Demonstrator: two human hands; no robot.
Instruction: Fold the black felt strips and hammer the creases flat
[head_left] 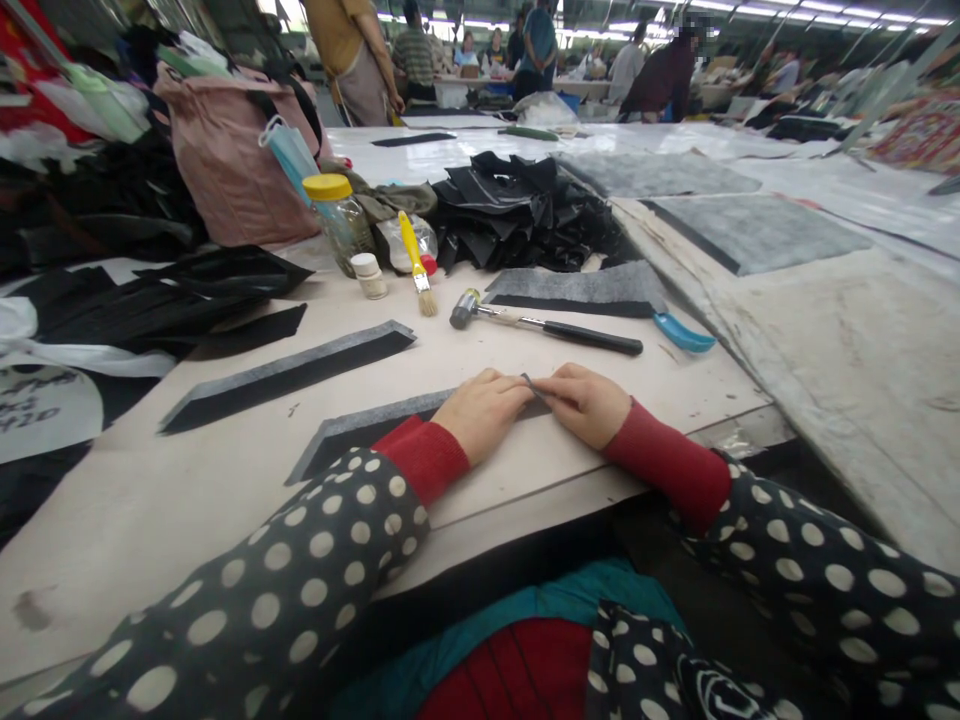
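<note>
A black strip of material with a grey edge (375,420) lies on the pale work table (247,560). My left hand (486,412) presses over its right part, fingers closed at the end of the strip. Opposite it, my right hand (589,402) pinches the strip's raised tip between thumb and fingers. The fingertips of both hands nearly meet there. Beyond my hands lies a hammer (555,328) with a black handle. A second black and grey strip (292,378) rests to the left.
A blue scoop (684,333), a grey and black piece (574,288), a yellow brush (415,262), a white bottle (368,276) and a yellow-lidded jar (339,222) stand or lie farther back. Behind them are a black pile (517,215) and a pink bag (232,150). People work in the distance.
</note>
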